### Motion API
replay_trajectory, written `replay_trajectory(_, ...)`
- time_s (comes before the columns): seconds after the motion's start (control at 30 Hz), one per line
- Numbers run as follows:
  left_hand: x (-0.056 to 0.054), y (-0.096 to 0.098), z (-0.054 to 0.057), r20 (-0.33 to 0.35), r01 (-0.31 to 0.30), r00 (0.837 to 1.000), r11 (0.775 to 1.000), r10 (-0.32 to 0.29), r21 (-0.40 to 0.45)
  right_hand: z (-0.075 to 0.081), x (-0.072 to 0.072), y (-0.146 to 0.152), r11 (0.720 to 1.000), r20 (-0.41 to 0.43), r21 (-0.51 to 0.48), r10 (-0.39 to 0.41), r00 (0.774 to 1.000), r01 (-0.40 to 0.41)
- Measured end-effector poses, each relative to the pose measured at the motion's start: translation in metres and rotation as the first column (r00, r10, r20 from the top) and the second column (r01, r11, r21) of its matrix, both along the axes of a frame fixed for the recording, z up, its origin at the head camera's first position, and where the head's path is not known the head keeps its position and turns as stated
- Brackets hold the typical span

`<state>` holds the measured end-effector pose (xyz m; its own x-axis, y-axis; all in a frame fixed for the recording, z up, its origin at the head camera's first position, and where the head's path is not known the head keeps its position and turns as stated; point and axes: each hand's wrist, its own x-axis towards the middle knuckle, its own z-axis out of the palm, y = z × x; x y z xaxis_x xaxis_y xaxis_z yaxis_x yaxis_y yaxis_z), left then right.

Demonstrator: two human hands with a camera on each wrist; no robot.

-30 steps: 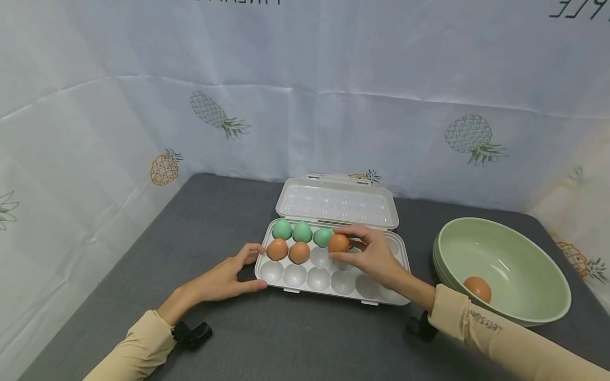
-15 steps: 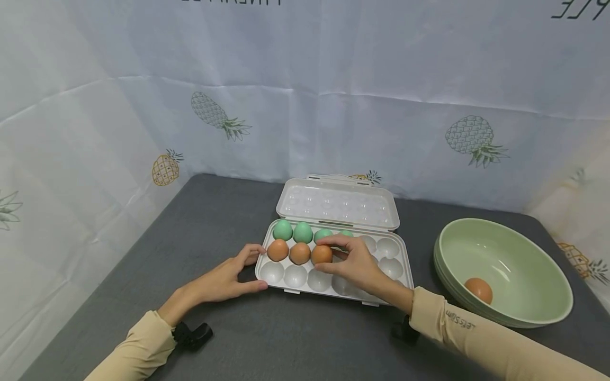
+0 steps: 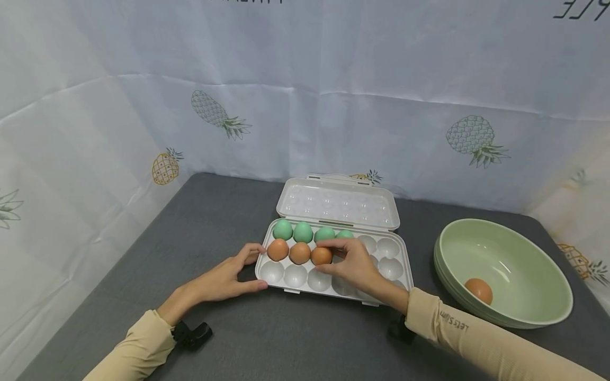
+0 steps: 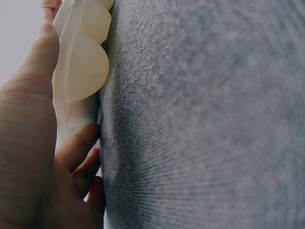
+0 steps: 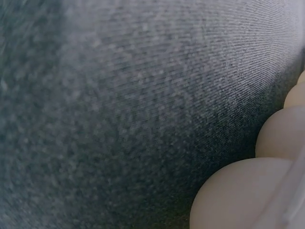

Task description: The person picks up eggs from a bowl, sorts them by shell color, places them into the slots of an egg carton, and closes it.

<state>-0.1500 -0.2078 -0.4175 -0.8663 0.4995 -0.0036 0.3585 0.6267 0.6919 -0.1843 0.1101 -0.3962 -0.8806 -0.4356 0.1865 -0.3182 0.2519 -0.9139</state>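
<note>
A white plastic egg tray (image 3: 290, 287) lies on the table with its lid (image 3: 335, 203) folded back. Green eggs (image 3: 303, 232) stand in the back row. Two brown eggs (image 3: 299, 253) sit at the left of the middle row. Beside them, my right hand (image 3: 355, 264) pinches another brown egg (image 3: 321, 255) between thumb and fingers, low at the third cup. My left hand (image 3: 224, 278) grips the tray's left end, fingers at the side and thumb at the front corner. The left wrist view shows this thumb (image 4: 43, 52) along the rim; the right hand is out of the right wrist view.
To the right of the tray stands a large pale green bowl (image 3: 514, 264) with one brown egg (image 3: 478, 290) inside. A pineapple-print curtain (image 3: 381, 106) closes off the back of the dark grey table (image 3: 286, 338) and hangs at its sides.
The right hand has carried its egg left and down, from near the fourth column to the third middle cup. In the last half second it has barely shifted. The left hand stays put.
</note>
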Motion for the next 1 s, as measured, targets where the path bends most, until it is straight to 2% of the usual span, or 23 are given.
replay_trajectory(0.17, -0.0003, 0.0003, 0.0002, 0.004, -0.002, 1.0, 1.0, 0.002, -0.003, -0.0011, 0.0013, -0.0018, 0.999, -0.085, 0.05, -0.003, 0.996, 0.007)
replay_trajectory(0.4, -0.0003, 0.0003, -0.0003, 0.001, -0.006, 1.0, 1.0, 0.006, -0.006, -0.001, 0.0019, -0.0009, 0.986, -0.154, 0.139, -0.065, 0.986, 0.087)
replay_trajectory(0.67, -0.0002, 0.0, -0.0001, 0.004, -0.016, 1.0, 1.0, 0.016, -0.008, -0.0012, 0.0019, 0.0018, 0.99, -0.133, 0.131, -0.035, 0.99, 0.053)
replay_trajectory(1.0, -0.0005, -0.0004, -0.0015, -0.007, -0.006, 1.0, 1.0, 0.006, -0.005, -0.0034, 0.0018, 0.0026, 0.993, -0.145, 0.098, -0.044, 0.988, 0.059)
